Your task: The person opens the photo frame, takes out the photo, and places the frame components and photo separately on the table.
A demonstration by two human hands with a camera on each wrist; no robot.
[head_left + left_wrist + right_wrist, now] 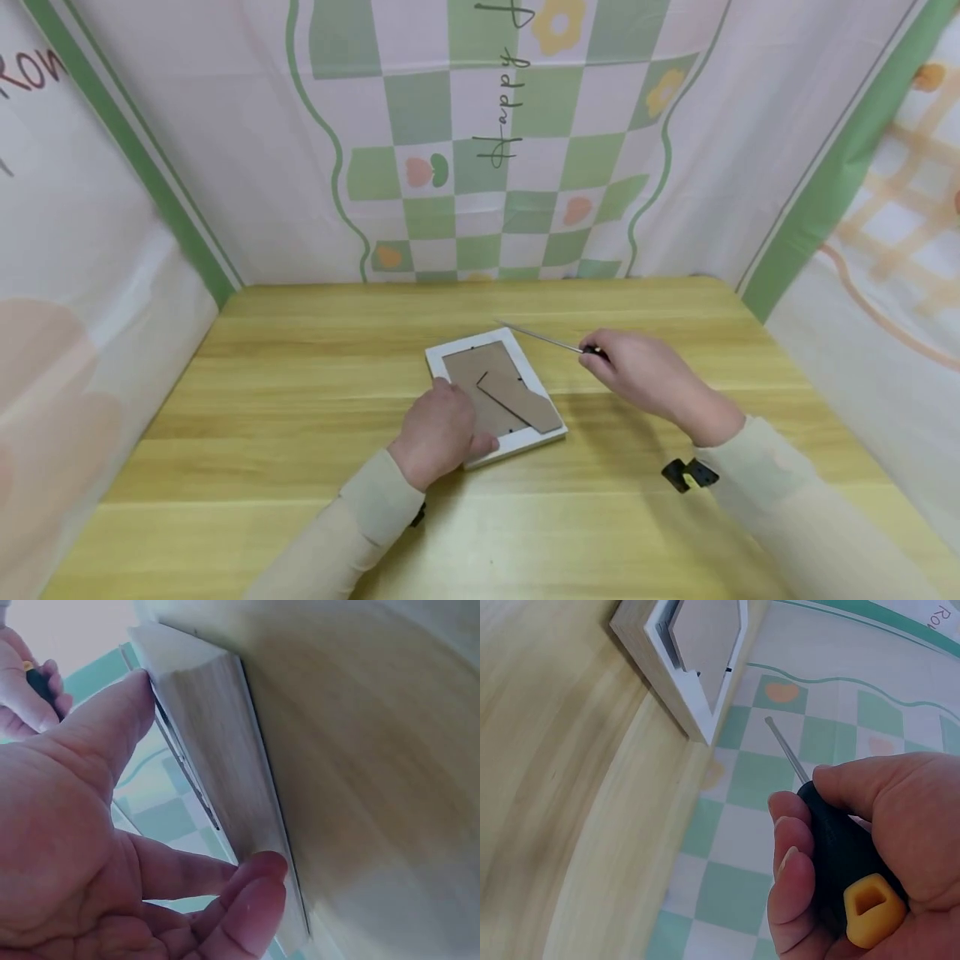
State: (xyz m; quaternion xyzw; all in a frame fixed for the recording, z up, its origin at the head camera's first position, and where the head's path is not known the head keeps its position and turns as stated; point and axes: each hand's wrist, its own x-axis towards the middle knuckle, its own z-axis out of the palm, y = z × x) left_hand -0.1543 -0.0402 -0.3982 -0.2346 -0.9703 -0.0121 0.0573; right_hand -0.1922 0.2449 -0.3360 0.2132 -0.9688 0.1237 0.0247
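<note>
A white picture frame lies back side up on the table, its brown backing board and fold-out stand facing upward. Small dark tabs sit along the edge of the backing. My left hand grips the frame's near left side, thumb near one corner and fingertips curled round the side edge. Off to the right, my right hand holds a screwdriver by its dark handle with a yellow end. Its thin metal shaft points left, the tip above the frame's far edge in the head view.
The wooden table carries the frame near its middle. Behind it hangs a green-and-white checked cloth, with printed cloth walls at left and right. A black strap piece shows at the right wrist.
</note>
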